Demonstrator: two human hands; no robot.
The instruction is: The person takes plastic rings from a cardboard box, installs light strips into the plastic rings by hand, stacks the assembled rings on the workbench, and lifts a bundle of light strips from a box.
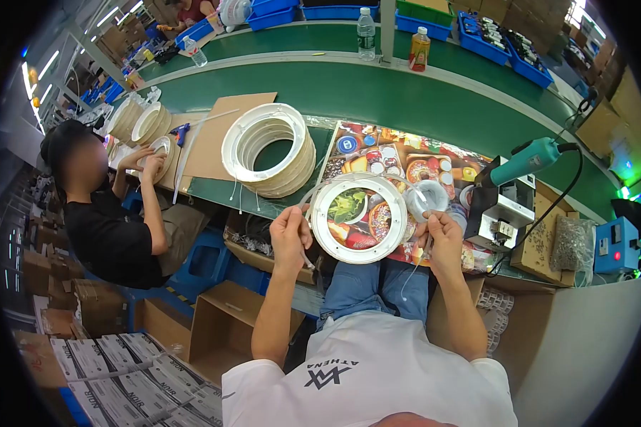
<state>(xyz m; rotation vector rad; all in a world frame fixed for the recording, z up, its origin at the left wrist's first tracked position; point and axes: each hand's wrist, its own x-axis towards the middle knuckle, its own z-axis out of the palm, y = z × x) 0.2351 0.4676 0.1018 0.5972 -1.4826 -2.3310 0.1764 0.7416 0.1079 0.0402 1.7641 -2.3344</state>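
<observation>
A flat white ring [356, 256] lies in front of me on a mat printed with food pictures, its centre open. At its left side my left hand [290, 235] is closed, pinching a thin pale strip [308, 261] whose end hangs below the fingers. On the right, the fingers of my right hand [441, 238] pinch a thin white wire [409, 281] that dangles towards my lap. Just above that hand sits a round whitish roll or cup [431, 193]; its exact kind is unclear. Further left stands a stack of white rings [285, 181], thin wires hanging from it.
To the right are a teal-handled tool [530, 160] on a metal stand, its black cable, and a blue box [615, 245]. A co-worker [110, 228] handles a ring at left, near a blue glue gun [181, 133]. Bottles [419, 51] stand along the back. Cardboard boxes [228, 324] lie below.
</observation>
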